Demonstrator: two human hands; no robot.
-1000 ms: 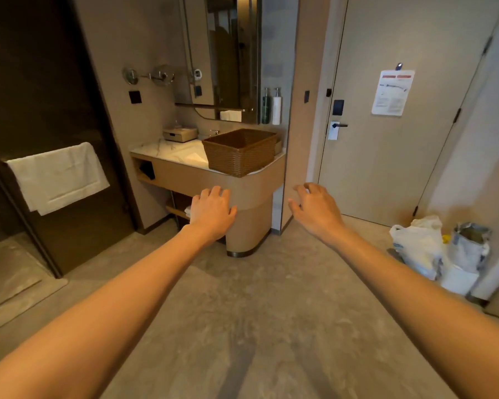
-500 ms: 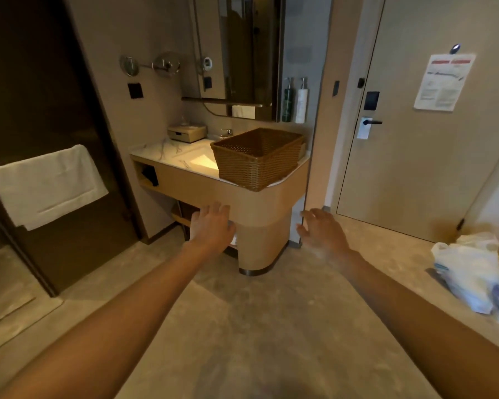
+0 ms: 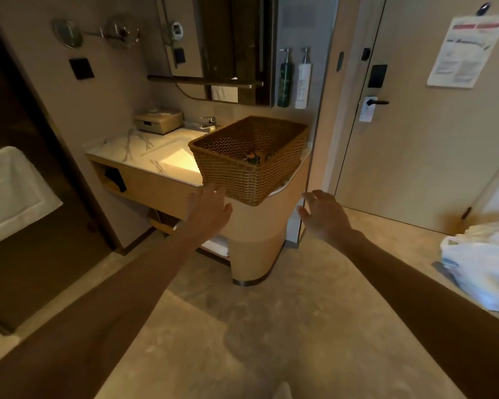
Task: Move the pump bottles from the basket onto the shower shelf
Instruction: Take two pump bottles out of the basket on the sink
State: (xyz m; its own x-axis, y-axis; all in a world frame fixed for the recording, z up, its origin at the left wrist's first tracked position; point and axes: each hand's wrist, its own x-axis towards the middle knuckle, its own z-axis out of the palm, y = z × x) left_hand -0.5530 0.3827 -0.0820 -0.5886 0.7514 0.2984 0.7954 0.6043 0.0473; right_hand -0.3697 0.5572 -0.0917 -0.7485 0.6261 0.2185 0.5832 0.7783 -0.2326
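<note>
Since the earlier frames, both hands had advanced on the vanity and the basket (image 3: 249, 158) loomed larger. Head view: left hand (image 3: 206, 210), fingers spread and empty, was just below the basket's near corner; right hand (image 3: 323, 216), likewise spread and empty, was apart to its right. One basket stood on the counter (image 3: 127, 145); only a dark glimpse of its contents showed, so bottles inside could not be counted. Two pump bottles (image 3: 285, 79) stood by the mirror. Advised: grip both short sides and steady the basket before lifting bottles out.

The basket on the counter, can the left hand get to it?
Probably yes. The left hand is open just below the basket, nothing lies between them, and the basket overhangs the counter edge.
</note>
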